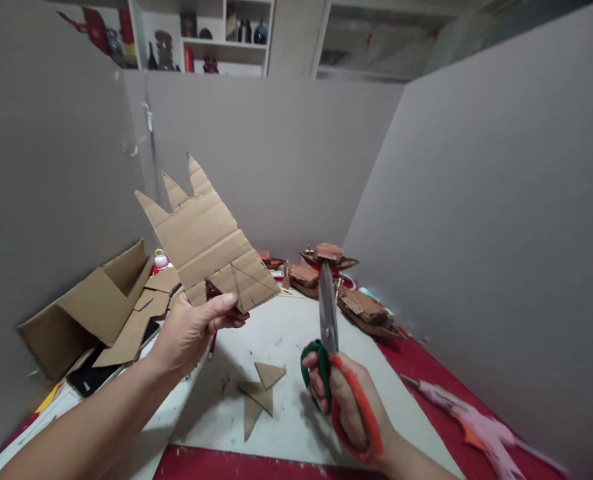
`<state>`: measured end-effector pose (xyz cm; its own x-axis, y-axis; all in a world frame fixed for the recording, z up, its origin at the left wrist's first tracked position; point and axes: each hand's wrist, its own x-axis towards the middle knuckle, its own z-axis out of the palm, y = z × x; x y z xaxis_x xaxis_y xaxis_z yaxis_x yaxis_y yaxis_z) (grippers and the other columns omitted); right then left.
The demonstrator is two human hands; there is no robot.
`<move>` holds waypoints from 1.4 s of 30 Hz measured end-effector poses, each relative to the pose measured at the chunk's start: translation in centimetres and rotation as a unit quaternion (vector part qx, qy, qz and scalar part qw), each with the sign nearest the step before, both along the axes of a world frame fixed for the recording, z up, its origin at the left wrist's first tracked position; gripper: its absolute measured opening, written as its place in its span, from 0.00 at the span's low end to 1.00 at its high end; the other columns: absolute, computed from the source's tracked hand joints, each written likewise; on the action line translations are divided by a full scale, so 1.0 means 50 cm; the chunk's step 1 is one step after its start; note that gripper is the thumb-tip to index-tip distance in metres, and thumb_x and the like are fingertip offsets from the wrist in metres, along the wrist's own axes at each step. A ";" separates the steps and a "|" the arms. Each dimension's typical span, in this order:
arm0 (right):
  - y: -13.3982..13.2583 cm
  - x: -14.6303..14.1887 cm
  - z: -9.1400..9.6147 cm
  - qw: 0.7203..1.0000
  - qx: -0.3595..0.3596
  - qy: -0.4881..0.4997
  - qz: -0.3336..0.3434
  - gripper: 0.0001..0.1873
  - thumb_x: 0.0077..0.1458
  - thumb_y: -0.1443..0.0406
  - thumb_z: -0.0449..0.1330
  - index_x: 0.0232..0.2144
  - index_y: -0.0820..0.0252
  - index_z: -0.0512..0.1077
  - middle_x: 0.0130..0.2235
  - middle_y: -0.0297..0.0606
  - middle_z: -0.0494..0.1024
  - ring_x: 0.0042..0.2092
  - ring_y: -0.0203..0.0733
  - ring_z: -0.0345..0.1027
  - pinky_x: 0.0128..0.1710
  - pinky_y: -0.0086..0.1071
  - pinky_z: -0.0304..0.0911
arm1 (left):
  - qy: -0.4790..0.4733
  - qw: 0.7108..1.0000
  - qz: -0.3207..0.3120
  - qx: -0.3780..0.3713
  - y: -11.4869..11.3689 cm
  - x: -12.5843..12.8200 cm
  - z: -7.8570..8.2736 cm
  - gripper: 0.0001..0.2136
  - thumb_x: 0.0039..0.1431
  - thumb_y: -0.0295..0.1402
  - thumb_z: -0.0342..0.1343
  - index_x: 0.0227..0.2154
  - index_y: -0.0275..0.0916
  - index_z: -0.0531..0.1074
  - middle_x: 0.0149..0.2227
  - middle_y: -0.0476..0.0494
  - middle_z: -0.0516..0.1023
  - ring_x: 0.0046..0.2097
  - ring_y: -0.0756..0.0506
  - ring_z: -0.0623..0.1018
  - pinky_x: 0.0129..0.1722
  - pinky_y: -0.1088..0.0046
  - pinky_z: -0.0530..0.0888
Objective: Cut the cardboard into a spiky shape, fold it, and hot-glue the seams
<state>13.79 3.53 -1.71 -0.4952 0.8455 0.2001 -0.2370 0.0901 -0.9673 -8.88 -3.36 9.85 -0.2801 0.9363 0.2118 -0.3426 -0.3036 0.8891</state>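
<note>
My left hand (191, 330) is closed on the lower edge of a brown cardboard sheet (204, 237), held up and tilted, with pointed cut-outs along its top and pencil lines near my thumb. My right hand (349, 407) grips scissors (329, 327) with one green and one orange handle; the blades point up and are closed, a little right of the sheet's lower corner. Three cut cardboard triangles (259, 393) lie on the white board (286, 333) between my hands.
An open cardboard box (89, 307) and flat cardboard scraps (141, 320) lie at the left. Several brown model boats (344, 290) stand at the back of the table. A pink glue gun (469, 420) lies on the red surface at the right. Grey partitions enclose the table.
</note>
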 end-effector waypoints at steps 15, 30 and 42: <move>-0.016 -0.053 0.045 0.919 0.312 -0.210 0.122 0.32 0.56 0.37 0.46 0.40 0.58 0.66 0.28 0.33 0.68 0.27 0.37 0.58 0.27 0.30 0.57 | 0.026 0.998 0.041 0.047 -0.018 -0.003 0.000 0.12 0.49 0.32 0.68 0.38 0.39 0.78 0.34 0.47 0.81 0.34 0.48 0.78 0.35 0.72 0.78; -0.016 -0.087 0.073 0.909 0.324 -0.231 0.123 0.27 0.62 0.42 0.43 0.41 0.57 0.64 0.29 0.35 0.69 0.28 0.39 0.59 0.29 0.31 0.57 | 0.110 0.987 0.112 0.027 -0.019 -0.004 0.007 0.08 0.48 0.33 0.67 0.30 0.36 0.77 0.29 0.48 0.80 0.32 0.48 0.77 0.35 0.74 0.75; -0.007 -0.107 0.051 0.929 0.294 -0.203 0.102 0.30 0.60 0.40 0.43 0.40 0.58 0.66 0.29 0.36 0.68 0.29 0.39 0.61 0.28 0.30 0.60 | 0.121 0.982 0.142 0.017 -0.011 -0.005 0.007 0.09 0.47 0.33 0.67 0.31 0.35 0.76 0.28 0.48 0.80 0.31 0.48 0.78 0.33 0.74 0.75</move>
<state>8.42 3.17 0.83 -0.7681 0.5303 0.3589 0.0664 0.6235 -0.7790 -9.15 -3.90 10.22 -0.4668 0.8185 0.3348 -0.0202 -0.3884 0.9213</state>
